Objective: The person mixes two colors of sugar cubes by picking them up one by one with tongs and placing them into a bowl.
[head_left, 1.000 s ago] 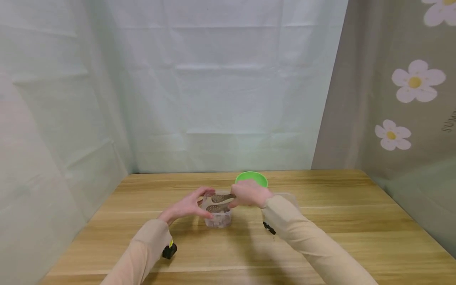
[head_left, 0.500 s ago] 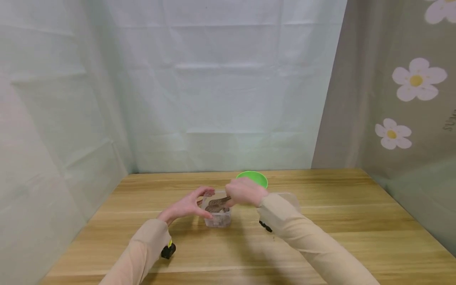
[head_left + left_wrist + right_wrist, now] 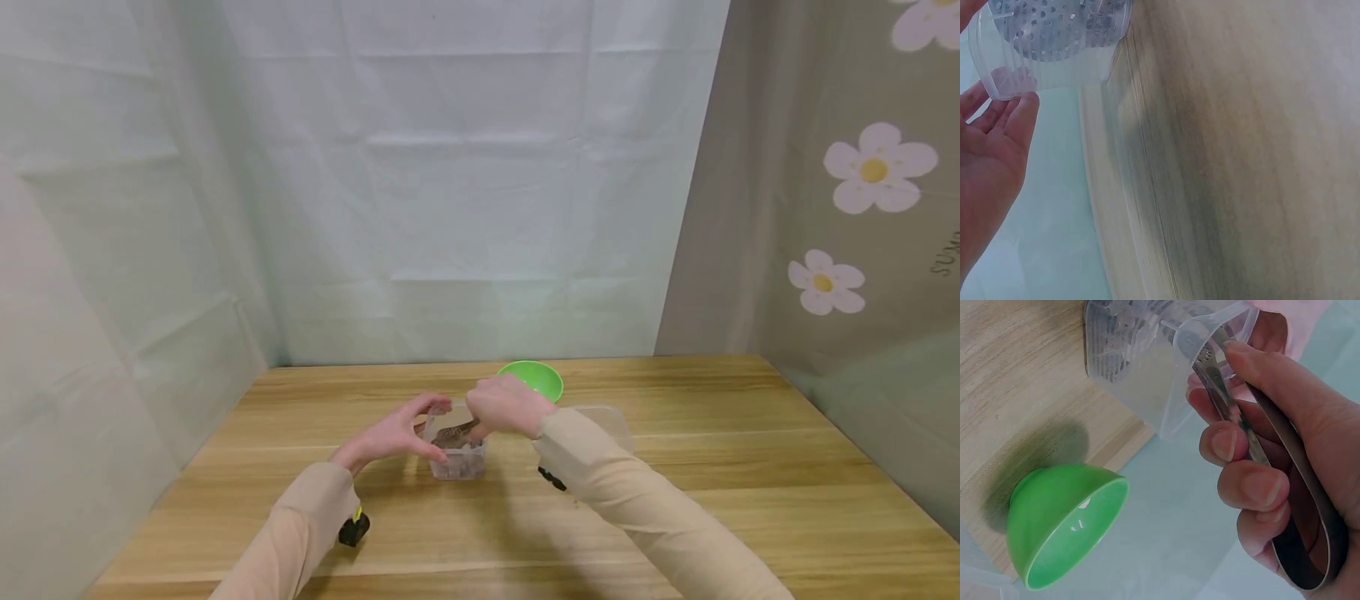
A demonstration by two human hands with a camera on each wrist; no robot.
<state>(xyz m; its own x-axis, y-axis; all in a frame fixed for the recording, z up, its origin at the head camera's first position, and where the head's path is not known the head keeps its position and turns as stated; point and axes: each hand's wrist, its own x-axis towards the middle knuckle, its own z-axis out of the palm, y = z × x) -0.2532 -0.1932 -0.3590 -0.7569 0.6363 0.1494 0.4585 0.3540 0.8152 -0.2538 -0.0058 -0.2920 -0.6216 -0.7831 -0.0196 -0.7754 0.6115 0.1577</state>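
My left hand (image 3: 390, 429) grips a small clear plastic container (image 3: 459, 468), with the thumb on its near side and the fingers on its far side. My right hand (image 3: 513, 404) holds metal tongs (image 3: 1302, 465), fingers wrapped round the two arms and thumb along one of them. The perforated heads of the tongs reach down inside the container; in the left wrist view a dotted head (image 3: 1054, 31) shows through the wall. Pale, translucent pieces lie at the container's bottom, partly hidden by the tongs.
A green bowl (image 3: 543, 377) stands on the wooden table (image 3: 712, 483) just behind my right hand, with small pale bits inside. Right of it, partly behind my right sleeve, is a clear plastic lid or tray (image 3: 617, 423). Pale curtains (image 3: 465, 208) rise behind the table.
My right hand has moved left and the tongs have gone deeper into the container, their heads drawing closer together. The left hand and container have stayed in place.
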